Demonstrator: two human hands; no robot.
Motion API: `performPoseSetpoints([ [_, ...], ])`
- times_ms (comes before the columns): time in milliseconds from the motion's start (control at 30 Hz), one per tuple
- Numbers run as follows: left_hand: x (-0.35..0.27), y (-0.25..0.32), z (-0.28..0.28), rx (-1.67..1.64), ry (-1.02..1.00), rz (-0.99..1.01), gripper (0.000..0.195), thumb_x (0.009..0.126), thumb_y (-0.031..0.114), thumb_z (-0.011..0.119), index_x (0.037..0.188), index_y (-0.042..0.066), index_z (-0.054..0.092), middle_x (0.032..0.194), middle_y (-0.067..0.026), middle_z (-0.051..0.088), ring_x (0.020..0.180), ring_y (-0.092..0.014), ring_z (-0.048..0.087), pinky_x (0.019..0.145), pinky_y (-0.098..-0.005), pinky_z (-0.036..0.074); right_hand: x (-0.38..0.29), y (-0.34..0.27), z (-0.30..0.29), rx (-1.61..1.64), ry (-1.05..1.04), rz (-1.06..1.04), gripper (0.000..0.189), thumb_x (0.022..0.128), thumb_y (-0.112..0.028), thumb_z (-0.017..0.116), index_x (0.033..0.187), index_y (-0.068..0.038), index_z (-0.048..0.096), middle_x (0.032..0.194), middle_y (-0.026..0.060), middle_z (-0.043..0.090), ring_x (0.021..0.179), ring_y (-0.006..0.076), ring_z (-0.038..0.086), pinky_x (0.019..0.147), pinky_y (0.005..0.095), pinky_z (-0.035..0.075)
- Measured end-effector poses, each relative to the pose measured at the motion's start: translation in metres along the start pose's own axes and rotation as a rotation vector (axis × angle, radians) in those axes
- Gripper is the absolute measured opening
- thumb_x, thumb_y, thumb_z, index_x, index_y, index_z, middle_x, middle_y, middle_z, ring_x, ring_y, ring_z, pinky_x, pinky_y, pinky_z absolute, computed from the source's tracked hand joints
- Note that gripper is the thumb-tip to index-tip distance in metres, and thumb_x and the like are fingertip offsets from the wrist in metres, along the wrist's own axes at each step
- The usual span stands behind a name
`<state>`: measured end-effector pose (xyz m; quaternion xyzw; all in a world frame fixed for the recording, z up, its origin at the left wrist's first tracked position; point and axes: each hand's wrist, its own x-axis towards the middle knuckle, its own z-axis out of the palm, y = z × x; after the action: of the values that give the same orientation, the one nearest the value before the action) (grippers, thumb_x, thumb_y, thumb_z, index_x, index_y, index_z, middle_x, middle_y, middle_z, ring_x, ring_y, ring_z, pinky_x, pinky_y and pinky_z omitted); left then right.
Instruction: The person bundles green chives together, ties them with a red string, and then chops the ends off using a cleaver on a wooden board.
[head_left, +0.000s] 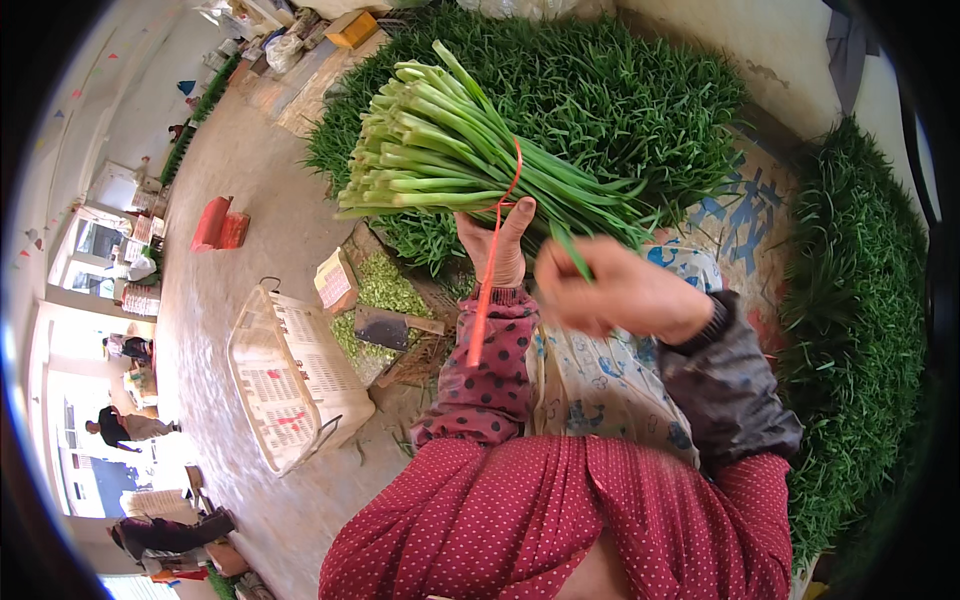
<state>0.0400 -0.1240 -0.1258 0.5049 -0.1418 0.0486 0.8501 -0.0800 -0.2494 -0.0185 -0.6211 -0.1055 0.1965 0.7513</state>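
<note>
My left hand (496, 247) grips a thick bunch of leafy green stalks (439, 146) from below, thumb up along its near side. The pale cut ends point left, and the leaves trail right. A red plastic tie (517, 169) circles the bunch, and its loose tail hangs over my left sleeve. Just right of that hand, below the leaves, is my right hand (611, 289), blurred by motion. Its fingers are curled, with a single green leaf (574, 251) caught at them. Part of the fingertips is hidden.
Heaped greens (585, 82) lie ahead, with more greens (855, 360) along the right wall. Left of me are a white plastic crate (300, 375), a cleaver (381, 328) on chopped trimmings (390, 281), and a red object (219, 225) on the floor. People (124, 426) are at far left.
</note>
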Motion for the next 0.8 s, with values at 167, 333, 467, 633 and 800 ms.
performPoseSetpoints([
  [167, 0.009, -0.013, -0.013, 0.333, -0.134, 0.297, 0.066, 0.066, 0.001, 0.081, 0.122, 0.0, 0.048, 0.115, -0.0071, 0.057, 0.099, -0.019, 0.057, 0.088, -0.0325, 0.048, -0.056, 0.028, -0.046, -1.095, 0.178, -0.11, 0.06, 0.071, -0.02, 0.076, 0.122, -0.003, 0.049, 0.129, 0.0249, 0.046, 0.116, 0.0357, 0.051, 0.094, 0.0404, 0.043],
  [333, -0.006, -0.014, 0.009, 0.042, -0.316, 0.155, 0.067, 0.069, -0.009, 0.073, 0.128, 0.003, 0.043, 0.126, -0.0125, 0.05, 0.108, -0.025, 0.056, 0.086, -0.0414, 0.053, -0.014, 0.014, -0.047, -0.959, 0.617, -0.525, 0.097, 0.059, -0.019, 0.084, 0.139, -0.004, 0.031, 0.137, 0.0254, 0.037, 0.126, 0.0375, 0.04, 0.102, 0.04, 0.036],
  [467, -0.027, -0.02, 0.029, -0.189, -0.254, -0.176, 0.065, 0.07, 0.004, 0.077, 0.127, 0.001, 0.045, 0.122, -0.0118, 0.053, 0.107, -0.025, 0.056, 0.089, -0.0373, 0.048, 0.037, 0.05, -0.039, -0.362, 0.63, -0.896, 0.122, 0.054, -0.005, 0.087, 0.145, -0.005, 0.005, 0.134, 0.0164, 0.041, 0.124, 0.027, 0.042, 0.102, 0.0362, 0.035],
  [633, -0.004, 0.01, 0.018, 0.556, -0.735, 0.069, 0.089, 0.061, 0.013, 0.085, 0.136, 0.002, 0.037, 0.125, -0.0149, 0.052, 0.113, -0.024, 0.053, 0.089, -0.0351, 0.045, 0.022, 0.036, -0.073, -0.066, 0.771, -0.889, 0.09, 0.059, 0.006, 0.081, 0.133, -0.001, 0.03, 0.118, 0.0108, 0.055, 0.109, 0.0223, 0.056, 0.095, 0.0356, 0.046],
  [800, 0.087, 0.045, 0.007, 0.226, -0.907, -0.124, 0.092, 0.068, 0.033, 0.081, 0.139, 0.003, 0.032, 0.133, -0.0149, 0.047, 0.122, -0.026, 0.047, 0.096, -0.0385, 0.042, 0.009, 0.029, -0.135, 0.057, 0.495, -0.813, 0.046, 0.077, -0.02, 0.069, 0.115, 0.002, 0.054, 0.107, 0.0068, 0.062, 0.098, 0.0175, 0.061, 0.088, 0.0348, 0.049],
])
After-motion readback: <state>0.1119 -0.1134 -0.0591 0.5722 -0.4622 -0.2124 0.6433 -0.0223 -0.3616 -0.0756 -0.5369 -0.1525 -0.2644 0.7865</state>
